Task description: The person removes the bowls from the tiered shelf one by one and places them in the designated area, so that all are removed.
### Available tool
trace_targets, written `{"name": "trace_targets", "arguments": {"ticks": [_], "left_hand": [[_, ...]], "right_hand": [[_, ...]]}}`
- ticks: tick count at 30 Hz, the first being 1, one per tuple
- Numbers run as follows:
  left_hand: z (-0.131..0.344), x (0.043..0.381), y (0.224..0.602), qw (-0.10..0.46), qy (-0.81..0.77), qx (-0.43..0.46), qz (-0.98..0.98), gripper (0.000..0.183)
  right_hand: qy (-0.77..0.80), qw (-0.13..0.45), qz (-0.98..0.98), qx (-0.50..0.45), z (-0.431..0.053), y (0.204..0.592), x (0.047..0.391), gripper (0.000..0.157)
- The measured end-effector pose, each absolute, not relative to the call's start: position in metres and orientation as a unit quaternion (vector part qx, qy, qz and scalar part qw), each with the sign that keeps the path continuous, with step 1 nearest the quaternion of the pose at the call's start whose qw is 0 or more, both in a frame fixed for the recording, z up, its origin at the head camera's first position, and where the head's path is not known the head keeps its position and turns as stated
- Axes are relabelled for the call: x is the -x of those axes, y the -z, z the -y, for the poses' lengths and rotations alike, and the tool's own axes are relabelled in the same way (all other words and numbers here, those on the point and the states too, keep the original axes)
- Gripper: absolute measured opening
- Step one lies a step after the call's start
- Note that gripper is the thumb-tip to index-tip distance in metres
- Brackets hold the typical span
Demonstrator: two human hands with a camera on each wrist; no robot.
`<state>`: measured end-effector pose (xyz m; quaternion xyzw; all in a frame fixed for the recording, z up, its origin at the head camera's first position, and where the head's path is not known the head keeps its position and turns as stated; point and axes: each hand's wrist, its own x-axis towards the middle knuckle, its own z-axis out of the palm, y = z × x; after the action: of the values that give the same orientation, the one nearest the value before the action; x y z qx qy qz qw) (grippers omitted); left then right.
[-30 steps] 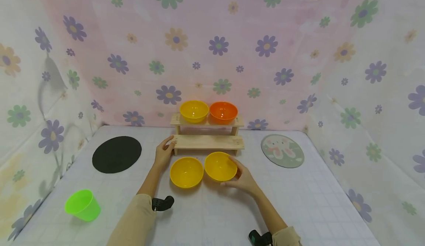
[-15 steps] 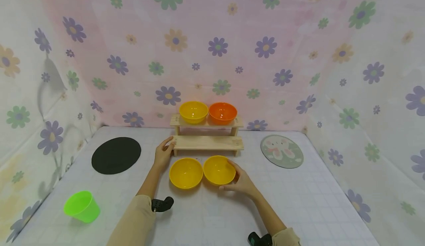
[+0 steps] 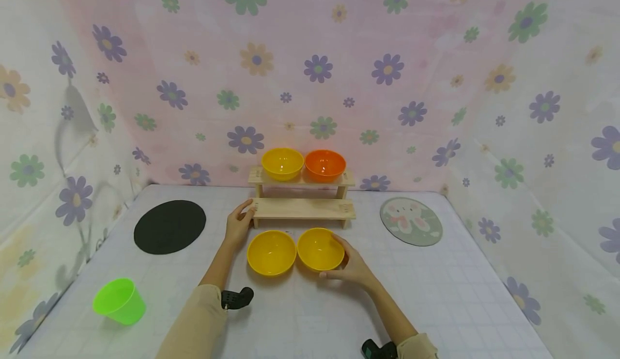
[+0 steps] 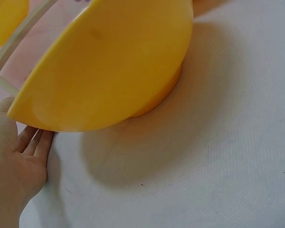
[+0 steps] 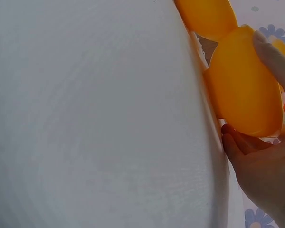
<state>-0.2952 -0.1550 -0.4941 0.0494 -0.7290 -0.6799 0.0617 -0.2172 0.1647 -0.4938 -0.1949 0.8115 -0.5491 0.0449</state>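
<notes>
A two-tier wooden shelf point(image 3: 304, 208) stands mid-table against the back. My left hand point(image 3: 238, 223) grips the left end of its lower tier; in the left wrist view a yellow bowl partly covers those fingers. Two yellow bowls sit side by side in front of the shelf, rims nearly meeting: a left bowl point(image 3: 272, 253) and a right bowl point(image 3: 321, 250). My right hand point(image 3: 356, 265) holds the right bowl from its right side. In the right wrist view the thumb lies along that bowl's point(image 5: 244, 85) rim and the fingers bend under its side.
On the upper tier are another yellow bowl point(image 3: 283, 164) and an orange bowl point(image 3: 325, 166). A black round mat point(image 3: 169, 227) lies on the left, a rabbit-print mat point(image 3: 411, 221) on the right. A green cup point(image 3: 120, 302) stands at the front left.
The right yellow bowl has come slightly toward me in my right hand, level with the left bowl, then stayed still. My left hand has stayed at the shelf.
</notes>
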Motion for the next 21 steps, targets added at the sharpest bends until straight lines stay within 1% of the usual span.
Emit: {"name": "trace_targets", "arguments": {"ticks": [5,12,21], "left_hand": [[0.155,0.295,0.495,0.059,0.682,-0.048,0.727,0.043],[0.156,0.296,0.495,0.062,0.683,-0.049,0.726,0.042],[0.155,0.296,0.495,0.063,0.683,-0.046,0.726,0.043]], "right_hand": [[0.534,0.045,-0.821,0.195,-0.166,0.494,0.217,0.096],[0.519,0.060,-0.832,0.187,-0.165,0.492,0.216,0.091],[0.531,0.083,-0.822,0.188,-0.160,0.456,0.199,0.089]]}}
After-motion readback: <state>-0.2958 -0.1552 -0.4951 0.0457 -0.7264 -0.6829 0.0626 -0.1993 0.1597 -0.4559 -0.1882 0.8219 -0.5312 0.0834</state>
